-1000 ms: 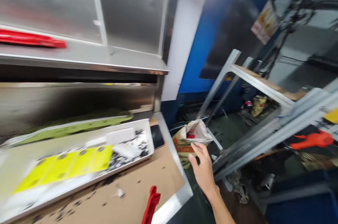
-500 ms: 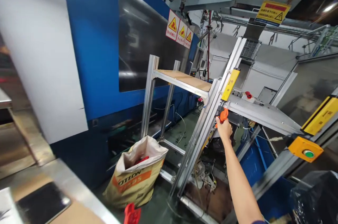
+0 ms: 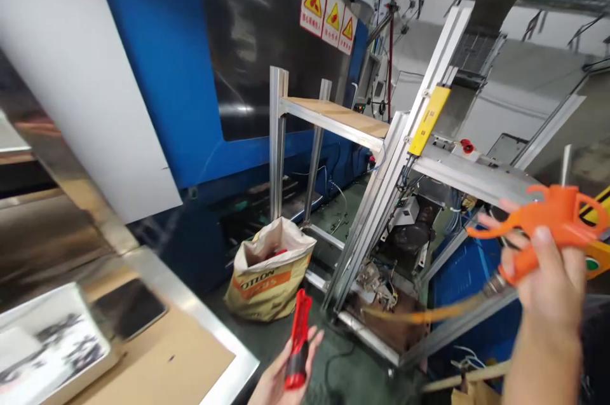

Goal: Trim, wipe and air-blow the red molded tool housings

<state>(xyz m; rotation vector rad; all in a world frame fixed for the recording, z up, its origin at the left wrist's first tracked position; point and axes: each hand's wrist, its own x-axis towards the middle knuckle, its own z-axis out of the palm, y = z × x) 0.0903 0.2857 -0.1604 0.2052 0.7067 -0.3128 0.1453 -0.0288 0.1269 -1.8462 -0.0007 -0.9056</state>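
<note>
An orange air blow gun [image 3: 548,217] with a thin metal nozzle pointing up is gripped in my right hand [image 3: 555,284], at the right of the view. From its handle a yellowish air hose [image 3: 429,316] runs off to the left, blurred by motion. Low in the middle, my left hand [image 3: 272,384] has its fingers around a red and black plastic part [image 3: 298,341], long and handle-shaped, held upright. Beyond it on the floor stands an open woven sack [image 3: 267,287] with red pieces inside.
On the worktable [image 3: 190,360] at lower left lie a dark phone-like slab [image 3: 126,306] and a white tray [image 3: 102,335] of small dark pieces. An aluminium frame [image 3: 333,122] rises ahead, beside a blue machine [image 3: 152,81]. Yellow light-curtain bar [image 3: 429,122] is fixed to the frame.
My right hand has brought the blow gun away from the frame, closer and to the right. My left hand has risen into view with the red and black part. The view has shifted.
</note>
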